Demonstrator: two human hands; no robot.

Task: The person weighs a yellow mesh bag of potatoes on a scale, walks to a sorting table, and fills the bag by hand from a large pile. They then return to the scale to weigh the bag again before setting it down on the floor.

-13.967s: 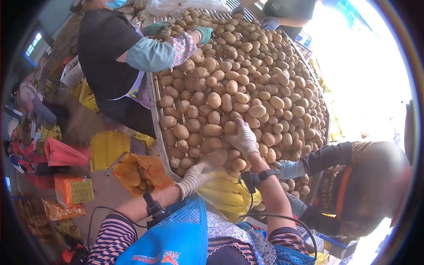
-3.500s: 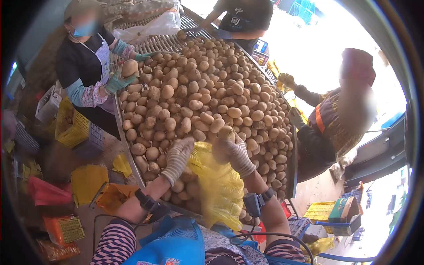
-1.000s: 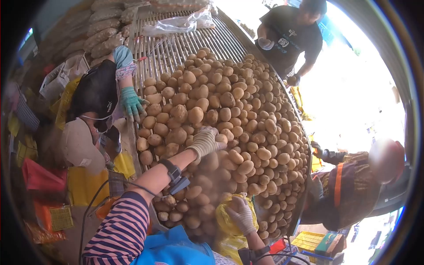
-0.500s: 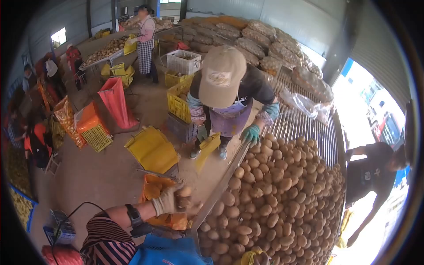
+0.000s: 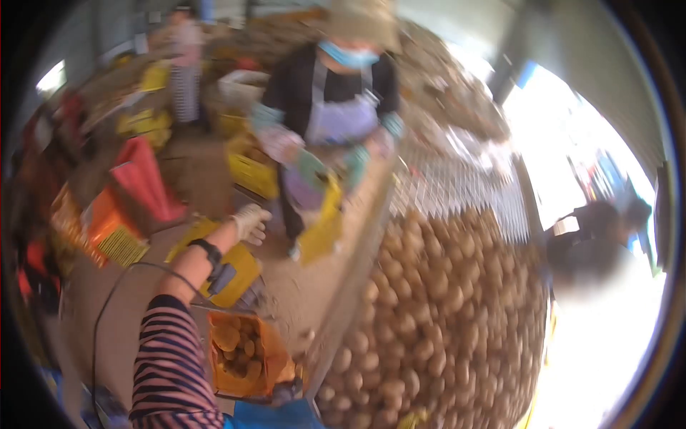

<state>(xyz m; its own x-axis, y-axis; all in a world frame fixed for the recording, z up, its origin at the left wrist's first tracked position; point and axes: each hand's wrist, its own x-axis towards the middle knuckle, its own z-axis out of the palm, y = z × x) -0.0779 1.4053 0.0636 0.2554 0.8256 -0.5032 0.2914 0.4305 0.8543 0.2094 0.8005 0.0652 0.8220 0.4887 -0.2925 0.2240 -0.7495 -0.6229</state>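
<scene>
My left hand (image 5: 251, 223), in a pale glove, is stretched out over a yellow sack (image 5: 239, 275). Its fingers are loosely apart and no object shows in them, though motion smears the view. Nearer to me, an orange sack (image 5: 276, 356) stands with its mouth wide and potatoes (image 5: 243, 346) inside. To the right, a large heap of potatoes (image 5: 443, 314) covers the slatted sorting table (image 5: 464, 193). A yellow patch (image 5: 413, 419) at the bottom edge may be my right hand's glove; its fingers are hidden.
Across from me a masked co-worker in gloves (image 5: 341, 107) holds a yellow sack (image 5: 320, 229). Yellow crates (image 5: 254, 171), a red sack (image 5: 146, 179) and an orange sack (image 5: 107, 222) stand on the floor. Another person (image 5: 589, 239) is at the right, beyond the table.
My left hand has moved forward and away from the orange sack; the potatoes it held are gone from it. The co-worker has straightened, bringing both hands to the yellow sack. My view has shifted.
</scene>
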